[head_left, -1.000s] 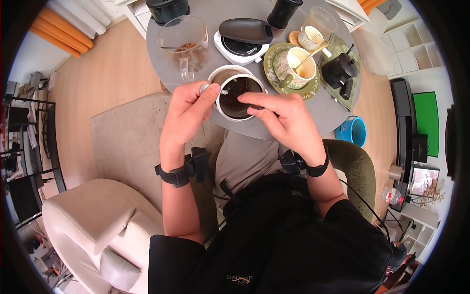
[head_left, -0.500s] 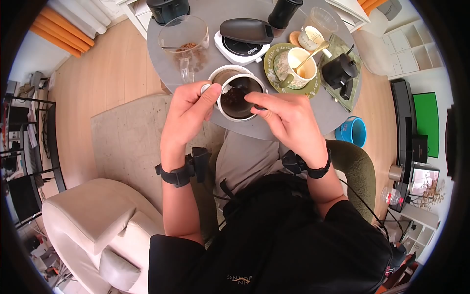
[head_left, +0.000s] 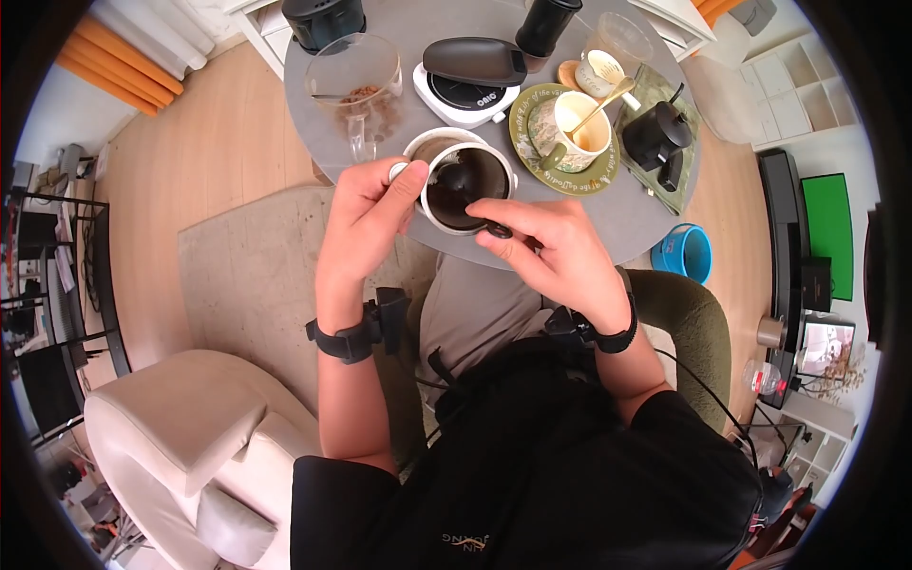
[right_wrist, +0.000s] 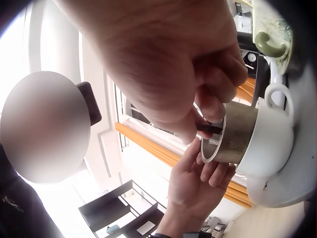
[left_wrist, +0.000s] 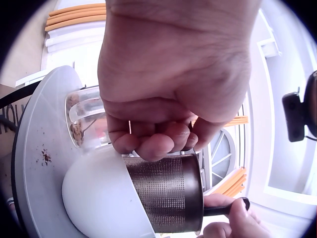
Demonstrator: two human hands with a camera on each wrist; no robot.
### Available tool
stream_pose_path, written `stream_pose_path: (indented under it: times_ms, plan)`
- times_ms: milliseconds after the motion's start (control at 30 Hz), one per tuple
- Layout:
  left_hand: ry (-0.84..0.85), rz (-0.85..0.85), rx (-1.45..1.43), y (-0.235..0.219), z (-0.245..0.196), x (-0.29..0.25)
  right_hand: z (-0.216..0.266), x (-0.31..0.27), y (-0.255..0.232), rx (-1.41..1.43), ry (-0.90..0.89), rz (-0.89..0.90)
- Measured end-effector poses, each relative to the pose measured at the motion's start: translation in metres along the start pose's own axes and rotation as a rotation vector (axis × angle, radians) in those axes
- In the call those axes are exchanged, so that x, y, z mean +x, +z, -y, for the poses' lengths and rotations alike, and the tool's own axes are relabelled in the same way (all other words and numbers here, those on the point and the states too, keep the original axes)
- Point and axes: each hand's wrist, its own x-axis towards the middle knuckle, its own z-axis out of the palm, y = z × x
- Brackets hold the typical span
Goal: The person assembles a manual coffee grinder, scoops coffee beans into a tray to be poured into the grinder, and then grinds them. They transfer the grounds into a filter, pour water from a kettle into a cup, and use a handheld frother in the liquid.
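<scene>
A metal mesh strainer (left_wrist: 166, 193) sits tilted in a white cup (right_wrist: 270, 146) at the table's near edge. My left hand (head_left: 369, 214) grips the strainer at its left side, thumb near the rim and fingers curled against the mesh. The strainer's inside looks dark brown. With thumb and fingers, my right hand (head_left: 560, 242) pinches the black handle of a spoon (left_wrist: 218, 210). That handle crosses the strainer's rim, and a dark rounded bowl shows inside. The right index fingertip lies just over the rim.
Behind the cup stands a white scale (head_left: 465, 100) with a black tray (head_left: 475, 59) on top. Left of it is a glass jug (head_left: 356, 71) with brown pieces. A green saucer (head_left: 522, 138) with a patterned cup (head_left: 581, 133) and a black pot (head_left: 655, 138) are at right.
My right hand has shifted slightly down, and the spoon's dark bowl has moved within the strainer. Grounds seen half a second ago show less now. My left hand keeps its hold.
</scene>
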Motion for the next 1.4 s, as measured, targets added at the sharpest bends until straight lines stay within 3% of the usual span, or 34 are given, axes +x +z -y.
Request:
stream_pose_path:
  times_ms: [100,233,433,1167,1400]
  plan:
    - [0.01,-0.041,0.035,0.0,0.004,0.002,0.0,-0.005,0.0,0.041,-0.062,0.012]
    - [0.006,-0.13,0.083,0.001,0.007,0.004,0.002,-0.012,-0.007,0.076,-0.019,0.057]
    - [-0.066,-0.253,0.126,0.003,0.005,0.007,-0.006,-0.02,-0.008,0.205,-0.005,-0.038]
    - [-0.064,-0.295,0.147,-0.001,0.016,0.01,-0.025,-0.041,-0.012,0.178,0.037,-0.096]
    - [-0.1,-0.345,0.087,0.005,0.01,0.009,-0.04,-0.057,-0.045,0.13,0.177,-0.218]
